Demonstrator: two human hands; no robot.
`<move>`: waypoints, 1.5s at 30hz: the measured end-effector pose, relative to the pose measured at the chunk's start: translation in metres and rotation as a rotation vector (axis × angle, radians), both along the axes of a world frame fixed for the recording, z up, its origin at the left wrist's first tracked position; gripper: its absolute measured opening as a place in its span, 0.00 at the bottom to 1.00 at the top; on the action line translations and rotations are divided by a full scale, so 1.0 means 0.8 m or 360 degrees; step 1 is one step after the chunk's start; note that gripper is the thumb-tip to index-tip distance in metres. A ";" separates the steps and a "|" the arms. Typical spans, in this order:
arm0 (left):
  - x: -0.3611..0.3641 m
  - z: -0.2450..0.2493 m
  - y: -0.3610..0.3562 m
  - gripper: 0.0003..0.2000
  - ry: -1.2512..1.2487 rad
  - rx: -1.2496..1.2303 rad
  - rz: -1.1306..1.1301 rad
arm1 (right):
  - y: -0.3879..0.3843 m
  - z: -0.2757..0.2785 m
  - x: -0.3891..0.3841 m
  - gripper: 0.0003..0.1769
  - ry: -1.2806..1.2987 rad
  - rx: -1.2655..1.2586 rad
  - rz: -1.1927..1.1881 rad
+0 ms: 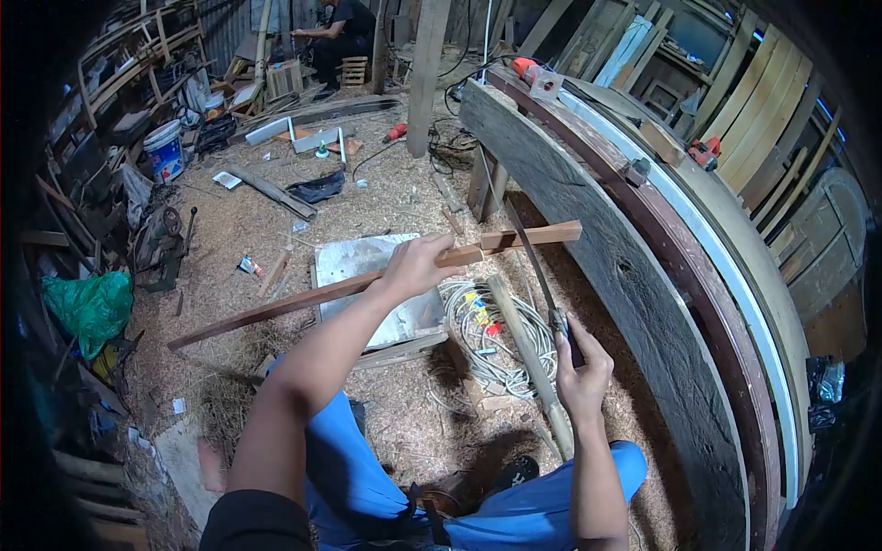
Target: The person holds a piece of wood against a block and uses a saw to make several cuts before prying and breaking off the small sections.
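Note:
My left hand [418, 266] is closed around a long reddish-brown wooden strip [303, 309], held slanting across in front of me. Just past my fingers the strip shows a step, and a short wooden section [551, 233] continues to the right. In my right hand [583, 367] is the dark handle of a long, narrow-bladed tool. Its blade [536, 262] points up and away and overlaps the short section in this view. Below my left hand lies a worn metal-topped board [367, 321]. A pale coiled cable [464, 354] lies under the strip, with a round wooden pole [528, 354] across it.
A thick grey plank [597, 211] stands along my right, beside a bench bearing orange power tools [703, 153]. Sawdust and scraps cover the floor. A bucket [165, 151] and green plastic bag [89, 310] are at left. Another person [347, 37] sits at the back.

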State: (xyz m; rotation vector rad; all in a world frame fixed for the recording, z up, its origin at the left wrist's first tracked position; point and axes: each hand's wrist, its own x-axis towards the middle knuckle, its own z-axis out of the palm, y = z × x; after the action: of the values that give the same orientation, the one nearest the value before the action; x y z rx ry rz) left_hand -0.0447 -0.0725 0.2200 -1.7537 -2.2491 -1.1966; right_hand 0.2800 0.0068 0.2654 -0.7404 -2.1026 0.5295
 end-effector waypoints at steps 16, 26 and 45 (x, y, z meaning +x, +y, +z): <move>-0.011 -0.004 0.003 0.20 0.0079 0.0103 -0.0016 | 0.005 -0.001 0.003 0.21 -0.0098 0.0156 0.0099; -0.008 0.000 0.002 0.23 0.0000 0.0016 -0.0074 | 0.001 -0.005 0.006 0.21 -0.0185 0.0037 0.0005; -0.030 0.019 0.004 0.20 -0.0056 -0.0126 0.0071 | -0.005 -0.001 0.015 0.19 0.0012 0.0062 0.0129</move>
State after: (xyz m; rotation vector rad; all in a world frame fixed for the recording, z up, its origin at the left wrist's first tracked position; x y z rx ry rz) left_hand -0.0688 -0.0696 0.2351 -1.7118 -2.3742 -1.1544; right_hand 0.2924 0.0024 0.2643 -0.6325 -2.1366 0.5329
